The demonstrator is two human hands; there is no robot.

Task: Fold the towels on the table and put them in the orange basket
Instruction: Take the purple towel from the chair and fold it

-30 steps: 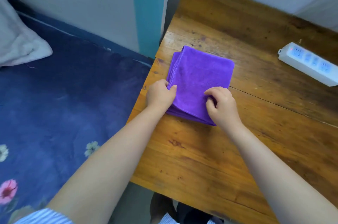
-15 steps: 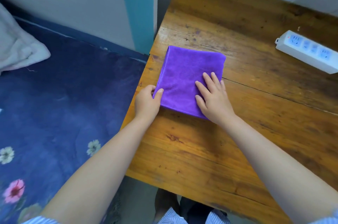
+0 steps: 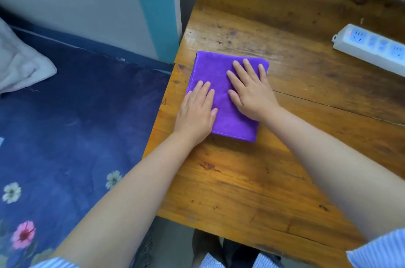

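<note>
A purple towel (image 3: 215,69), folded into a small rectangle, lies flat near the left edge of the wooden table (image 3: 252,180). My left hand (image 3: 197,112) rests palm down on the towel's near left part, fingers spread. My right hand (image 3: 251,88) lies flat on its right half, fingers apart and reaching toward the far edge. Neither hand grips the cloth. No orange basket is in view.
A white power strip (image 3: 372,47) lies at the table's far right. Left of the table is a bed with a dark blue floral cover (image 3: 65,136) and a white pillow (image 3: 19,66). A teal and white wall post (image 3: 157,9) stands by the table's far left corner.
Both hands let go of the towel's near edge and moved onto its top, pressing it flat. The towel went from a bulging fold to a flat rectangle.
</note>
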